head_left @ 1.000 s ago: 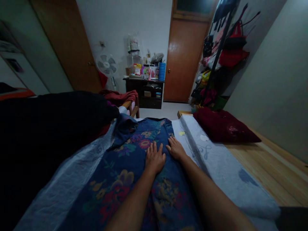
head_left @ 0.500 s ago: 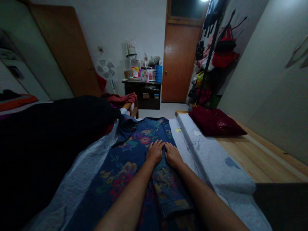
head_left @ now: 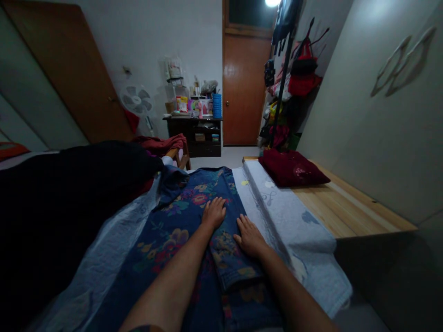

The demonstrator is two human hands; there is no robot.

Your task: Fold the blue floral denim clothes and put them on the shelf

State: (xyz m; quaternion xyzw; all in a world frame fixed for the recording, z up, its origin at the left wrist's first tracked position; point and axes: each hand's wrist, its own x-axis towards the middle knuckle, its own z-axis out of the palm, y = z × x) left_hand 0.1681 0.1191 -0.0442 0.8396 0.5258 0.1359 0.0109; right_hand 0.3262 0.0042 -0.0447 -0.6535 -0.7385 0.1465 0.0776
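A dark blue garment with a flower print (head_left: 176, 240) lies spread on the pale bedding in front of me. One sleeve (head_left: 235, 265) is folded in over its right side, with the cuff towards me. My left hand (head_left: 214, 212) rests flat on the cloth near the top of that sleeve, fingers stretched out. Lower and to the right, my right hand (head_left: 249, 236) lies with spread fingers on the sleeve's right edge. The other sleeve (head_left: 171, 184) is bunched at the far left of the garment.
Black cloth (head_left: 76, 193) is heaped on the left. On the right, a dark red folded cloth or cushion (head_left: 292, 168) sits on a wooden board (head_left: 328, 207). Further back stand a fan (head_left: 136, 99), a dark cabinet (head_left: 194, 138) and a brown door (head_left: 244, 87).
My right hand has moved down along the sleeve, away from my left hand, which has shifted little. The head view has turned to the right.
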